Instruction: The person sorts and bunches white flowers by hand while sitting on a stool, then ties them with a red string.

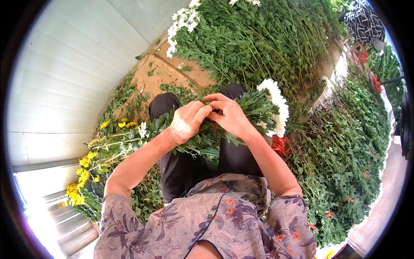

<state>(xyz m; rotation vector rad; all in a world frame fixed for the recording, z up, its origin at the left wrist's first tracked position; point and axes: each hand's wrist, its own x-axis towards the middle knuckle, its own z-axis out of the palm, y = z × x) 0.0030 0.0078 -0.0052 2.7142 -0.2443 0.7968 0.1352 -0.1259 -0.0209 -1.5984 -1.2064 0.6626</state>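
Note:
A bunch of white chrysanthemums (258,103) lies across my knees, its white flower heads (276,108) facing right and its stems running left. Both hands meet over the middle of the stems, at a thin red tie (212,120). My left hand (190,120) comes from the left, thumb and forefinger pinched on the tie. From the right, my right hand (229,115) curls over the same spot, fingertips close to the left ones. The tie is mostly hidden by the fingers, and so is any knot in it.
A large heap of cut white chrysanthemums (255,42) lies ahead. Tied bunches (346,155) are piled at right, near loose red ties (280,145). Yellow chrysanthemums (82,176) lie at left, beside a pale panel wall (71,74). Another person (364,24) is at the upper right.

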